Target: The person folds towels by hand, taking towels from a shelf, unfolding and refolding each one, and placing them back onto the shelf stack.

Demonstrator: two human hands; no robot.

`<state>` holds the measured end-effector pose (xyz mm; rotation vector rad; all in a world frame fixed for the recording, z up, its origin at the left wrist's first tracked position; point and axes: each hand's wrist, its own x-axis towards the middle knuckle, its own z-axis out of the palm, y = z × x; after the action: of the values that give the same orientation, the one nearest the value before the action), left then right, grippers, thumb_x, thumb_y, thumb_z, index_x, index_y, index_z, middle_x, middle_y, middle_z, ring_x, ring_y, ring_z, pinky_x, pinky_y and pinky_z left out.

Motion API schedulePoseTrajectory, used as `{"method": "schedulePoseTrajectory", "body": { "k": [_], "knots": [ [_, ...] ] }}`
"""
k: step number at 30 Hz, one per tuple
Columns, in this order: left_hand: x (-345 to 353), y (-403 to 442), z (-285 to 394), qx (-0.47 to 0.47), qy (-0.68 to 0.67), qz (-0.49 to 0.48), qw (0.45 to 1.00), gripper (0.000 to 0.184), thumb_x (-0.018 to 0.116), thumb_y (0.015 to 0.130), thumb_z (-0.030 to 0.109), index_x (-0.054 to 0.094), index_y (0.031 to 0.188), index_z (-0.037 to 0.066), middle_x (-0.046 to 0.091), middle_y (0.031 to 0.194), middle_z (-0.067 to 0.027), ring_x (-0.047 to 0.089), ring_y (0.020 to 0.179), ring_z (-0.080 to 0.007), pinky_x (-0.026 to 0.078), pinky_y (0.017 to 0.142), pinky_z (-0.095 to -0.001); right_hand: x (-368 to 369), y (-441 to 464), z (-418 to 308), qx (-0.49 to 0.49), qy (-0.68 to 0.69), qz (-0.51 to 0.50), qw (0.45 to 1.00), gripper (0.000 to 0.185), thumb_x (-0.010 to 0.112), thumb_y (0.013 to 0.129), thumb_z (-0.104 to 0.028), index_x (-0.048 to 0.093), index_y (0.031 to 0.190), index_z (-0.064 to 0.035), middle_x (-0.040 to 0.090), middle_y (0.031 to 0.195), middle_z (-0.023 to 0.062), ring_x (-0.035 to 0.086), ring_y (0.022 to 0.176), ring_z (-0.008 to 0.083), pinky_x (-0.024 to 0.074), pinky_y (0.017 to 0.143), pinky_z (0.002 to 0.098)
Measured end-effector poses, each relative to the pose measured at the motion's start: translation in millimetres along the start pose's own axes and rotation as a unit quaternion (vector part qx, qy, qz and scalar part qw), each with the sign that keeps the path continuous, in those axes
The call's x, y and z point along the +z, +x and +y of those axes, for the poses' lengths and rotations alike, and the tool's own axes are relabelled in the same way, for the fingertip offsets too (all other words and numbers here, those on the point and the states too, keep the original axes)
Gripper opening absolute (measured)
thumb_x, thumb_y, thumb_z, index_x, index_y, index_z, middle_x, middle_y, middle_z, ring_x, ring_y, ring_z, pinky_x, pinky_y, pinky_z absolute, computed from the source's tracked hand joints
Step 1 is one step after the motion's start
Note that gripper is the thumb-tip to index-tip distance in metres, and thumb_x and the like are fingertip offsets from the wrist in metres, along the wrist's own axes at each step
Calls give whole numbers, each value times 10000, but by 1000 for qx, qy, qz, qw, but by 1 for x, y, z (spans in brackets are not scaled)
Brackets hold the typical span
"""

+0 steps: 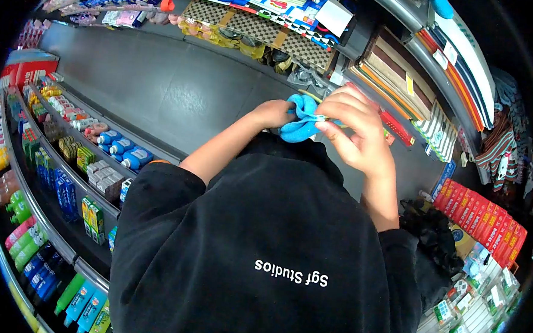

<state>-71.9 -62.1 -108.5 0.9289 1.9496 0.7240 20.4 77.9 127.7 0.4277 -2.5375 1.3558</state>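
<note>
A bright blue soft cloth item (300,129), bunched and folded into a loop, is held up in front of my chest. Its exact kind is unclear. My left hand (273,114) is closed on its left side, fingertips partly hidden behind the fabric. On the other side my right hand (360,130) pinches its edge between thumb and fingers, where a small pale strip shows. Below both hands is my black T-shirt (288,216) with white lettering.
Curved shelves (70,237) of bottles, tubes and boxes run along the left. Ahead stand folded textiles (395,77) and a checkered box panel (255,30). Red boxes (477,223) are stacked at right, with hanging packets (469,316) below. Grey floor (163,70) lies between.
</note>
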Motion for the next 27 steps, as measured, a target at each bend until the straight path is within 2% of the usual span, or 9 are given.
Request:
{"method": "schedulePoseTrajectory", "body": {
  "k": [1,4,5,6,8,10,14,20,27],
  "knots": [
    [-2,-1,-2,-62,53,-41,996,464,517,782,402,548,1112,76,610,1002,-158,563,947,-352,444,805,-421,-3,1,-2,-14,-4,11,1000,149,645,695,-39,589,825,8,582,773,99,545,749,243,422,720,351],
    [-9,-21,10,-93,82,-25,992,482,492,799,460,554,1105,93,607,1031,-143,573,957,-319,450,813,-403,-10,-1,-3,-18,-15,16,1000,141,642,703,-52,590,823,1,584,777,94,545,751,253,430,701,349],
    [-6,-21,4,-98,100,-24,990,531,469,792,536,568,1097,112,605,1048,-128,577,967,-298,457,810,-395,-10,-2,-4,-7,-21,10,1000,135,639,710,-64,591,824,-7,586,782,90,544,755,262,439,681,340],
    [-11,-24,12,-99,100,-24,990,531,469,792,536,568,1097,112,605,1048,-128,577,967,-298,457,810,-395,-9,-2,-4,-8,-20,10,1000,135,639,710,-64,591,824,-7,586,782,90,544,755,262,439,681,340],
    [-24,-34,35,-178,153,-55,971,554,477,772,572,590,1078,124,613,1036,-120,582,961,-291,463,799,-390,-5,-4,-4,-20,-11,-2,1000,134,641,708,-63,591,821,-10,584,778,88,541,748,261,436,677,342],
    [-23,-30,30,-188,125,-43,973,551,505,745,573,613,1044,124,619,1026,-116,586,964,-281,467,793,-383,3,-3,-6,-27,3,-12,1000,138,642,707,-63,581,822,-18,575,777,91,535,748,270,432,675,349],
    [-21,-30,20,-216,156,-42,963,497,576,703,486,614,1034,117,622,1032,-106,600,956,-261,477,781,-371,13,1,-10,-39,3,-27,999,138,642,707,-69,577,821,-29,568,774,89,532,743,273,429,671,353],
    [-17,-33,-13,-258,228,38,938,485,611,683,391,585,1064,92,627,1006,-123,609,932,-278,486,771,-374,8,-7,2,-3,-51,-28,998,137,642,706,-67,579,821,-26,574,776,99,539,752,271,433,670,351],
    [-48,-53,-20,-284,213,128,926,301,601,648,269,665,853,58,644,882,-146,625,844,-297,501,721,-382,-1,-21,11,46,-53,28,997,123,645,708,-53,587,803,0,591,781,103,549,750,253,436,680,331]
  ]
}}
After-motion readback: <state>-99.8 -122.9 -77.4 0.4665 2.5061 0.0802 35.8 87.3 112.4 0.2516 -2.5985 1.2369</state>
